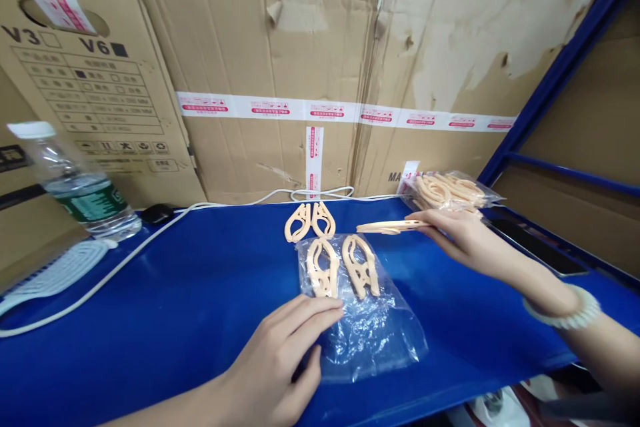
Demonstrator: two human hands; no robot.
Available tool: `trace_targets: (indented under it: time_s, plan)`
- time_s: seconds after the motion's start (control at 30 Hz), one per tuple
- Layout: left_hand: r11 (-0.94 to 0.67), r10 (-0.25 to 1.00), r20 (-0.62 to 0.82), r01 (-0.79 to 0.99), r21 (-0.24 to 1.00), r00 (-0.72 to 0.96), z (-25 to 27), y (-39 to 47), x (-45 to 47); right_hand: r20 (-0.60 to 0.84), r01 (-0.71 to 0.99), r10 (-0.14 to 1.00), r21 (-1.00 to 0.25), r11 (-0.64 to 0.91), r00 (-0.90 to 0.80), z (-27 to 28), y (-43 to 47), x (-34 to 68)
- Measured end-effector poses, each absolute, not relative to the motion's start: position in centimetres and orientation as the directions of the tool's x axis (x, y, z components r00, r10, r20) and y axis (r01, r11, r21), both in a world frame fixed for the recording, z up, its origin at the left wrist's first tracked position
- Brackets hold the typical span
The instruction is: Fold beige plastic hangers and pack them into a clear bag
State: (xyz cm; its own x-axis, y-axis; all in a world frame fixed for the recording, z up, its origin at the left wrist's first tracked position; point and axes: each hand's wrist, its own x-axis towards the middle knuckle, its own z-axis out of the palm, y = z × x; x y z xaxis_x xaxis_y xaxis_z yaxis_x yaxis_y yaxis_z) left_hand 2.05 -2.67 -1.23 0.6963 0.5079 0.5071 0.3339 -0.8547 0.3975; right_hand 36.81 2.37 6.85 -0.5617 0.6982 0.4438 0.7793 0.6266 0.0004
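A beige folded travel hanger is pinched at one end in my right hand, held edge-on above the blue surface. My left hand reaches from below, its fingers stretched out and thumb apart. Its fingertips touch a clear plastic bag near the lower end of another folded hanger. Beside that lies a similar hanger; I cannot tell whether these two are inside the bag or on top of it. Just behind the bag, a pair of smaller-looking folded hangers lies side by side.
More hangers in a clear bag sit at the back right, near a dark phone. On the left are a water bottle, a white hairbrush and a white cable. Cardboard walls the back; a blue frame stands right.
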Motion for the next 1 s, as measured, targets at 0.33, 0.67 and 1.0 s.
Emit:
trace_targets:
  time_s: [0.33, 0.67, 1.0]
  plan:
    - [-0.855, 0.516, 0.563, 0.347, 0.386, 0.645, -1.4, -2.6, 2.3, 0.559, 0.595, 0.399, 0.222, 0.772, -0.727, 7.9, -9.6, 30.0]
    - [-0.893, 0.45, 0.602, 0.347, 0.288, 0.659, -1.5, -2.9, 2.4, 0.399, 0.46, 0.269, 0.532, 0.711, -0.876, 5.1, -5.2, 27.8]
    - [-0.911, 0.41, 0.613, 0.332, 0.244, 0.676, -1.2, -3.0, 2.5, 0.352, 0.498, 0.355, 0.552, 0.669, -0.866, 3.0, -6.7, 25.0]
